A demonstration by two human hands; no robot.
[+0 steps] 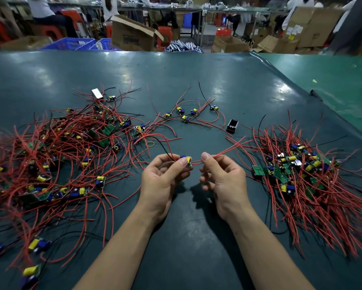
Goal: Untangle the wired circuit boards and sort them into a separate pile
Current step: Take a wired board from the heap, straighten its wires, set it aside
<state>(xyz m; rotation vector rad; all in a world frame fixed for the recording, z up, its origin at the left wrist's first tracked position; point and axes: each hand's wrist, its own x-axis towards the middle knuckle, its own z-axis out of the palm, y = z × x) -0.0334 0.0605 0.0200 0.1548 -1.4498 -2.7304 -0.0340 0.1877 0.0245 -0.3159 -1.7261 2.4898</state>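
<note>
A dark green mat (175, 70) is covering the worktop and is shining in patches under overhead light. At the right, its edge is lying over a lighter green surface (332, 76). Behind the worktop, an open cardboard box (132, 36) is standing tilted, and more cardboard boxes (301, 28) are piling up at the right. Blue plastic crates (71, 43) are sitting at the left, near red plastic stools (165, 34). Far behind, long tables (217, 9) are running across the room, and a person (44, 11) is sitting at the upper left.
</note>
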